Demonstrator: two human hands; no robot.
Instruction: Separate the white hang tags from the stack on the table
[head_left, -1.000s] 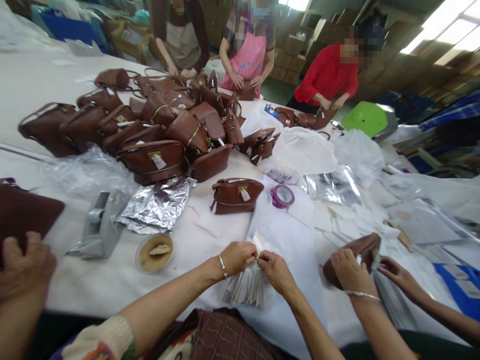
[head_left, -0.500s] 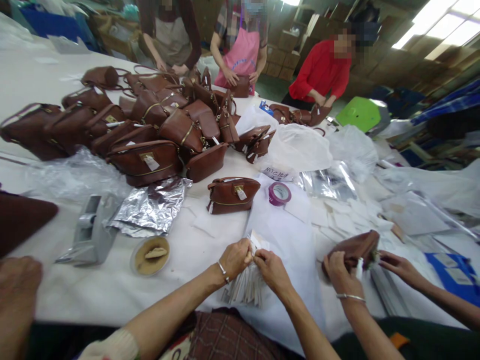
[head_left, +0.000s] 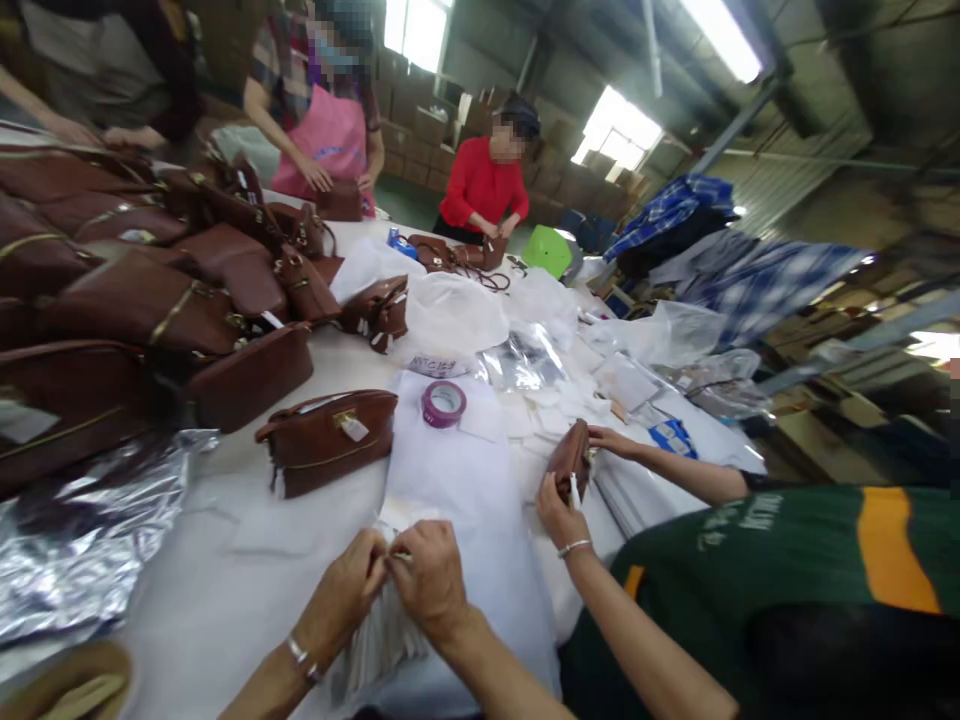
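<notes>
White strips [head_left: 386, 635] lay bunched below the hands, on the tape roll's [head_left: 443, 404] near side. Right hand [head_left: 431, 580] pinched a pale scrap [head_left: 403, 556] there (paper, probably); left hand [head_left: 346, 583] met it, fingertips close, grip unclear. Scrap likely light, easily creased: best held by edges.

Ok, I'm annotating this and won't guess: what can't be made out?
All in the head view:
What the left hand pinches, if anything: covered by its grip.
The pale bit in the right hand: mostly covered likewise.
Number of white strips: overlapping, partly behind the hands.
Tub, lower left: cut by left and bottom edges.
Any print on the tag of the lone brown bag: too small.
</notes>
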